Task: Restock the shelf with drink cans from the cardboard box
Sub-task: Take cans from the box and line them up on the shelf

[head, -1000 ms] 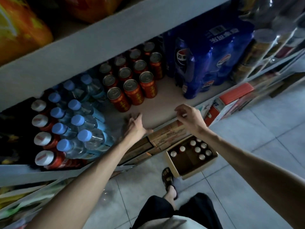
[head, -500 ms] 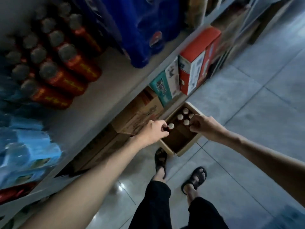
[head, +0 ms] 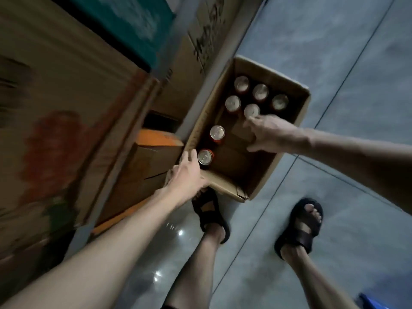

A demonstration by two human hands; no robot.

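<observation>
An open cardboard box (head: 270,172) stands on the tiled floor against the bottom of the shelf unit. Several drink cans with silver tops stand upright inside it, most in a cluster at the far end (head: 260,92). My left hand (head: 187,175) reaches over the box's near left corner, its fingertips against the side of the nearest can (head: 205,156). Another can (head: 217,133) stands just beyond that one. My right hand (head: 269,133) stretches in from the right, fingers extended and thumb spread, with the fingertips touching a can (head: 252,110) at the cluster's near edge.
Brown cartons (head: 66,121) fill the shelf's lowest level on the left, one with an orange top (head: 157,139) right beside the box. My sandalled feet (head: 211,211) (head: 306,221) stand just before the box. Grey floor tiles (head: 347,63) spread to the right.
My view has dropped from the shelf of cans and bottles to the box on the floor. Both hands came down from the shelf edge into the box and now touch cans.
</observation>
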